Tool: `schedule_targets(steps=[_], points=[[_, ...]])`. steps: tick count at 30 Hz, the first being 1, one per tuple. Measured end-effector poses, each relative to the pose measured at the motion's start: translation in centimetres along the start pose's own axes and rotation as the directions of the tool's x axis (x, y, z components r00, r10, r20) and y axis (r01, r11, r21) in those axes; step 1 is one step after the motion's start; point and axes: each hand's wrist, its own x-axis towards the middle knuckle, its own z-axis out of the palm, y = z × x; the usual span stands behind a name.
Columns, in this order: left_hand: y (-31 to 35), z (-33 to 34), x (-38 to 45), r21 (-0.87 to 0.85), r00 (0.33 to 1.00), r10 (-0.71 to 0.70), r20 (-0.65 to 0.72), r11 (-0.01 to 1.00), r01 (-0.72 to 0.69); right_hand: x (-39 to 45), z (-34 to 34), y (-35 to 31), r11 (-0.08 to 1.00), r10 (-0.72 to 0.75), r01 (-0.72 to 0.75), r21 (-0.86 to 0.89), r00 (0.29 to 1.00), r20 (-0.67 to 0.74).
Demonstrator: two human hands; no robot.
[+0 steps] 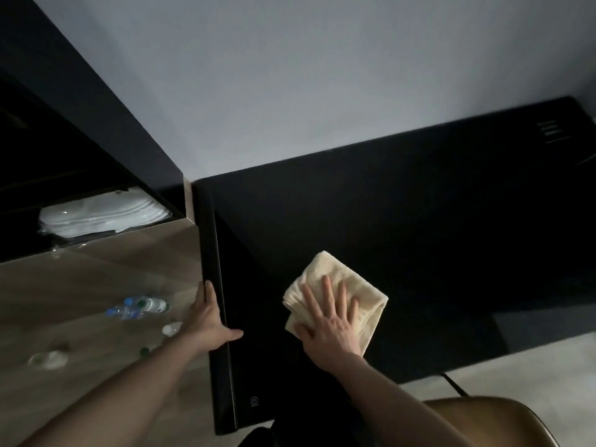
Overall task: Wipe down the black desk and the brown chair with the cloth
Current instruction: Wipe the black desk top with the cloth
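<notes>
A folded cream cloth (335,279) lies on the black desk (419,237), near its left front part. My right hand (329,321) presses flat on the cloth with fingers spread and straight. My left hand (209,317) rests on the desk's raised left edge strip, thumb on the desktop side and fingers along the outer side. The brown chair (477,421) shows only as a curved seat edge at the bottom right, below the desk's front.
A lower wood-toned counter (96,285) to the left carries plastic water bottles (138,306) and small glass items. Folded white towels (103,214) sit in a dark shelf above it. A pale wall (290,75) backs the desk. Light carpet (532,366) lies in front.
</notes>
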Motion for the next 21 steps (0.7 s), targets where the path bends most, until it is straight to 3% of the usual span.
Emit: schedule_targets(steps=[5,8,14,17,21], points=[[3.8,-0.5,0.8,-0.029,0.981,-0.097,0.166,0.994,0.103,1.4,-2.7,5.2,0.987,0.15,-0.152,-0.054,0.988,-0.046],[2.8,-0.3,0.9,-0.073,0.969,-0.067,0.239,0.994,0.087,2.8,-4.9,7.2,0.958,0.284,-0.287,-0.023,0.956,-0.067],[1.1,0.8,1.9,-0.171,0.976,0.01,0.217,0.985,0.028,6.7,-3.9,2.2,0.812,0.584,-0.571,0.121,0.8,-0.136],[1.0,1.1,2.3,-0.187,0.976,0.027,0.217,0.982,0.014,8.2,-2.4,-1.6,0.826,0.563,-0.548,0.134,0.813,-0.147],[0.7,1.2,2.2,-0.191,0.982,0.049,0.185,0.981,-0.013,8.8,-0.4,-6.2,0.929,0.368,-0.365,0.057,0.926,-0.086]])
